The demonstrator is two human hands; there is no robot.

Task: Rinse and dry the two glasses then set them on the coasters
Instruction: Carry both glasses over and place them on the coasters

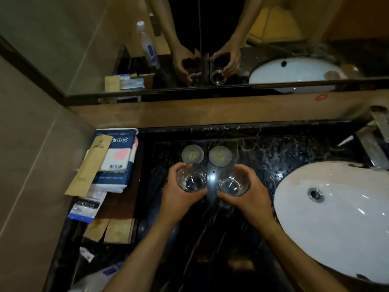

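Two clear glasses stand upright over the dark marble counter, one in each hand. My left hand (pixel 179 193) grips the left glass (pixel 191 179) with fingers curled round its side. My right hand (pixel 252 191) holds the right glass (pixel 232 183) the same way. Just beyond them lie two round pale coasters, the left coaster (pixel 192 153) and the right coaster (pixel 220 155), both bare. Whether the glasses touch the counter I cannot tell.
A white oval sink (pixel 336 218) with a drain sits at the right, a metal faucet (pixel 376 140) behind it. Packets and paper sachets (pixel 113 163) are piled at the left. A mirror (pixel 189 49) runs along the back wall.
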